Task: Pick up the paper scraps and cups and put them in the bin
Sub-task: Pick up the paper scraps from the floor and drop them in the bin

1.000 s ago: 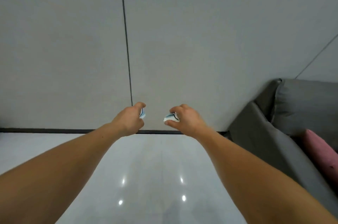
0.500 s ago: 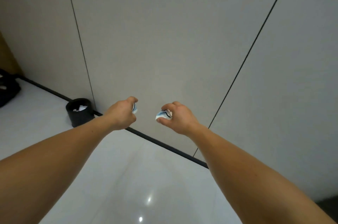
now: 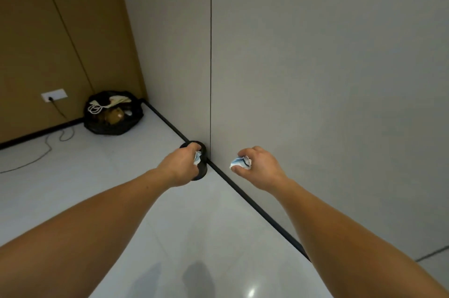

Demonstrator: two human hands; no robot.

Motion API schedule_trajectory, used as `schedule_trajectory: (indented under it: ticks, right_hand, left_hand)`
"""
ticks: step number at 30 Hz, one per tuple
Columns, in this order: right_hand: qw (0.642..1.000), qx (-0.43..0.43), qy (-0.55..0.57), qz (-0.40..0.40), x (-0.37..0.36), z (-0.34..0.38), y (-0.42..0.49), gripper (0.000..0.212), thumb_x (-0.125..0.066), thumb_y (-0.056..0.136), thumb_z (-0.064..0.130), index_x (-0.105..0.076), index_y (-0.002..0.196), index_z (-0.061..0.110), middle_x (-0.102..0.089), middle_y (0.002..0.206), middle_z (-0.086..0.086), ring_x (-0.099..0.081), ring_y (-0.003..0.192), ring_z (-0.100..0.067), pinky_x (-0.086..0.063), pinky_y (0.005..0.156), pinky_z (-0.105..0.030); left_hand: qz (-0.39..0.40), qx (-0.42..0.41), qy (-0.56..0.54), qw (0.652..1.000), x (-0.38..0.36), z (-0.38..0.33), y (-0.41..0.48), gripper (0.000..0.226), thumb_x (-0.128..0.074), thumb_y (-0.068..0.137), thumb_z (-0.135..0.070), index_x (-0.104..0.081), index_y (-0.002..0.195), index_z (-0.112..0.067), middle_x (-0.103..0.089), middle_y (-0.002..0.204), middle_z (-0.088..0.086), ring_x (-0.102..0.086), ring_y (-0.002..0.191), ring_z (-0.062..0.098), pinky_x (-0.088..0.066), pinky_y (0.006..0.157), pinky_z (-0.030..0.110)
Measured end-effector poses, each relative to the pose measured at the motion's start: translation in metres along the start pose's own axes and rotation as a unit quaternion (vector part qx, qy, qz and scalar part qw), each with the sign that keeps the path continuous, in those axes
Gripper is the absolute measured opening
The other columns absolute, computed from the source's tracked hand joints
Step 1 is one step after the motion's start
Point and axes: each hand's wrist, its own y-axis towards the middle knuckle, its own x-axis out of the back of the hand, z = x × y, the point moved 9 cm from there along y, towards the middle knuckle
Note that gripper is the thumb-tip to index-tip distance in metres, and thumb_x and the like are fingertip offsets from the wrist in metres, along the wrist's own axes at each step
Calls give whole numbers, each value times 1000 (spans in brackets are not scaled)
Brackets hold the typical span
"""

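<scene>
My left hand (image 3: 181, 166) grips a crumpled white-and-blue paper scrap (image 3: 197, 157) and hovers in front of a small black bin (image 3: 203, 169) that stands on the floor against the grey wall. The hand hides most of the bin, so only its rim and right side show. To the right, my right hand (image 3: 258, 167) holds a second crumpled white-and-blue scrap (image 3: 239, 161), level with the left hand and apart from the bin.
A black bag (image 3: 113, 113) full of rubbish sits in the far corner. A wall socket (image 3: 54, 95) with a cable (image 3: 46, 144) trailing over the white floor lies at the left. A black skirting strip (image 3: 255, 205) runs along the grey wall.
The view has swung left. The bin, earlier off to the left on the floor, now sits directly behind my left hand. Both hands still hold their scraps.
</scene>
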Motion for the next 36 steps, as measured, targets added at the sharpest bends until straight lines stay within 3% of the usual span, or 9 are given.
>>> schedule_trajectory:
  ticks: [9, 18, 23, 32, 36]
  right_hand:
    - [998, 53, -4, 38, -43, 45, 158, 51, -64, 83, 54, -58, 126, 27, -56, 119, 3, -57, 103, -19, -44, 83, -27]
    - [997, 58, -30, 41, -87, 98, 316, 50, -64, 85, 50, -57, 129, 26, -54, 124, 2, -56, 107, -19, -44, 89, -28]
    - [999, 25, -30, 33, -106, 112, 392, 50, -65, 86, 49, -57, 129, 25, -54, 125, 1, -56, 109, -20, -44, 90, -28]
    - [996, -23, -12, 81, -167, 58, 522, 50, -66, 85, 48, -56, 129, 27, -53, 125, 2, -56, 109, -19, -43, 90, -27]
    - [991, -40, 4, 125, -213, 18, 599, 51, -66, 87, 45, -54, 132, 24, -52, 128, 0, -55, 113, -21, -44, 95, -29]
  left_hand:
    - [-24, 71, -14, 997, 46, 87, 102, 61, -56, 86, -12, -32, 141, -24, -56, 123, 11, -52, 92, 24, -42, 73, 30]
    - [-20, 45, -63, 997, 86, 184, 257, 64, -60, 85, -12, -34, 142, -26, -53, 128, 12, -54, 95, 24, -47, 75, 31]
    - [0, 20, -57, 998, 104, 225, 339, 65, -62, 85, -15, -34, 141, -27, -55, 124, 12, -48, 86, 20, -42, 71, 28]
    - [92, -6, -54, 994, 59, 250, 496, 63, -61, 86, -15, -35, 143, -22, -55, 127, 13, -57, 106, 29, -40, 76, 25]
    - [131, 20, -47, 990, 25, 268, 570, 64, -63, 85, -18, -35, 143, -21, -56, 128, 13, -57, 110, 30, -45, 85, 29]
